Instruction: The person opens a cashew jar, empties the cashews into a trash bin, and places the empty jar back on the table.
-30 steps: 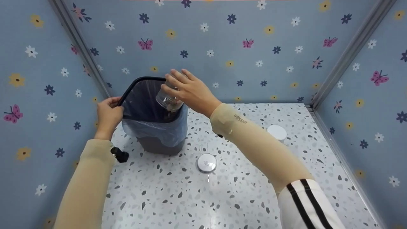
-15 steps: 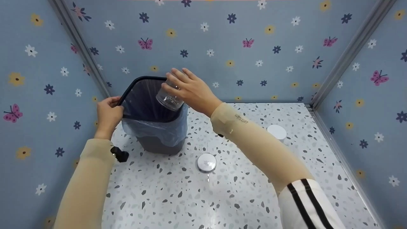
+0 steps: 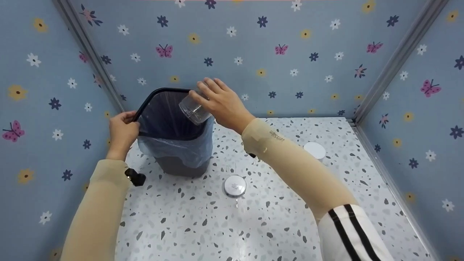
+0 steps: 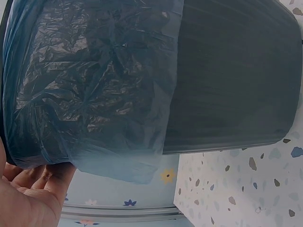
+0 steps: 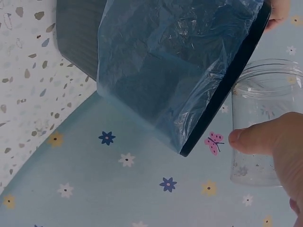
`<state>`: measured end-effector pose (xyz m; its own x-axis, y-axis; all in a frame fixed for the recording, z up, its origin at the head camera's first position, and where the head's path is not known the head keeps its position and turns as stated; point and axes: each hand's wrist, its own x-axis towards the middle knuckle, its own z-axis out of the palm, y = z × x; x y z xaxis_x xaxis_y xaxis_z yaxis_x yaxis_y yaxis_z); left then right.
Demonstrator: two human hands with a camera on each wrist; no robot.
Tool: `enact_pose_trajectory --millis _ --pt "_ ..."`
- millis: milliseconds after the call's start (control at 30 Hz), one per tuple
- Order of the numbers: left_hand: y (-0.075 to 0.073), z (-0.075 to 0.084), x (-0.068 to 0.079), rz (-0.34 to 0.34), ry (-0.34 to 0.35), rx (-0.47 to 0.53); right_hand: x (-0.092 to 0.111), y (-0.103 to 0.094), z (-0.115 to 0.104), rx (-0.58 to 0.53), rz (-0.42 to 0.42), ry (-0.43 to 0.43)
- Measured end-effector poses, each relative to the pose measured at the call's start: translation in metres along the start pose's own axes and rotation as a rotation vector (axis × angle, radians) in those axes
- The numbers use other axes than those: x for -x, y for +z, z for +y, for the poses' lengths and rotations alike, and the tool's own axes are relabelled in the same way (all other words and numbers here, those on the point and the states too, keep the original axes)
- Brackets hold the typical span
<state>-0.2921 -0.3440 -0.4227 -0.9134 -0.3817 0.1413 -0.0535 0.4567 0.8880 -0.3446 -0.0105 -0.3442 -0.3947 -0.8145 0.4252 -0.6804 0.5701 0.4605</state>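
Observation:
A grey trash bin [image 3: 183, 167] with a translucent blue liner [image 3: 197, 154] stands tilted at the left of the surface. My left hand [image 3: 123, 131] grips its black rim on the left side, thumb and fingers around the edge. Above the mouth on the right, my right hand [image 3: 226, 105] holds a clear jar [image 3: 195, 108] tipped with its opening down toward the bin. In the right wrist view the jar [image 5: 260, 109] looks see-through with small specks clinging inside, its threaded mouth beside the rim. The bottom of the bin's inside is dark and cannot be made out.
A silver-white round lid [image 3: 235, 186] lies on the speckled surface [image 3: 275, 217] in front of the bin. Farther right is a white round object [image 3: 314, 150], partly behind my right forearm. Flower-patterned walls [image 3: 253, 47] enclose the back and both sides.
Brown bits that were in the jar's mouth a second ago are gone from it. The jar has tilted slightly further, and my right hand has shifted a little to the right.

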Motion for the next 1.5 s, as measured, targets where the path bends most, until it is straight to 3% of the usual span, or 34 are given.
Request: enact_pose_trajectory --millis 467,967,1200,1500 --pt "0.001 -0.001 0.0 0.002 -0.014 -0.03 0.011 0.008 0.0 -0.107 0.071 0.107" --pt "0.001 0.0 -0.001 0.0 -0.023 -0.03 0.02 0.012 0.001 -0.294 0.024 0.26" --pt "0.002 0.0 0.0 0.009 0.004 -0.033 0.026 0.015 0.003 -0.326 0.031 0.28" --pt "0.001 -0.001 -0.001 -0.006 -0.008 -0.021 0.033 0.017 0.004 -0.445 0.029 0.338"
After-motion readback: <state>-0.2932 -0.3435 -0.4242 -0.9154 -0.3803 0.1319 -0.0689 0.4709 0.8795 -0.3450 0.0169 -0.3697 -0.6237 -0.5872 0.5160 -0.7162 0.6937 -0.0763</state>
